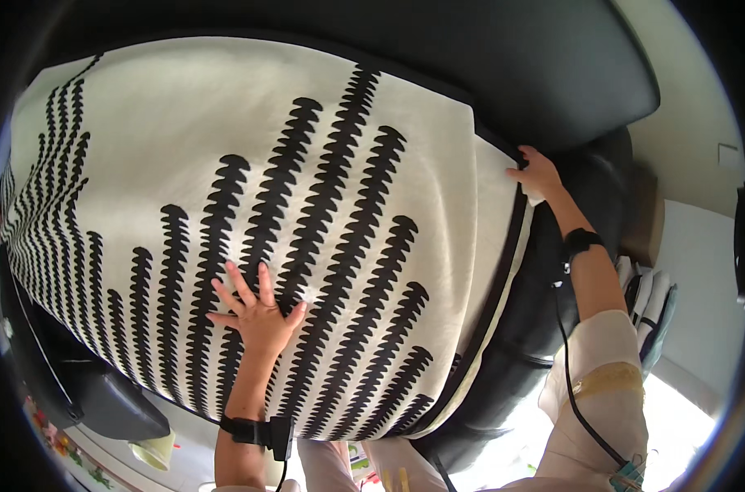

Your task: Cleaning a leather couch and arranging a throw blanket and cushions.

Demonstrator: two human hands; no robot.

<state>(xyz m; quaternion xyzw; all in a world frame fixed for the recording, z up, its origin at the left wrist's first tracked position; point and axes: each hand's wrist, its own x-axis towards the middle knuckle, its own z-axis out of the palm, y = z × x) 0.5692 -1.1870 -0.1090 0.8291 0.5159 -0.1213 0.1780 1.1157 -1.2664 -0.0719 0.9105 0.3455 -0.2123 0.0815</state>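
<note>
A large cream cloth with black scalloped stripes [403, 184] lies spread over a black leather sofa [501, 344]. Flat on the cloth, fingers spread, rests my left hand [258, 317]. My right hand [537, 172] is at the cloth's black-bordered right edge, near the back cushion; its thumb and fingers pinch the dark border there. Along the right side a lower cream layer with a black border [495, 295] shows below the striped one. Toward the far left the stripes bunch together in folds.
The black sofa back [532, 67] rises beyond the cloth. Folded fabrics [652, 301] and a brown box [646, 215] stand at the right. A pale bin [154, 452] is at the lower left. Black cables run from both wrist straps.
</note>
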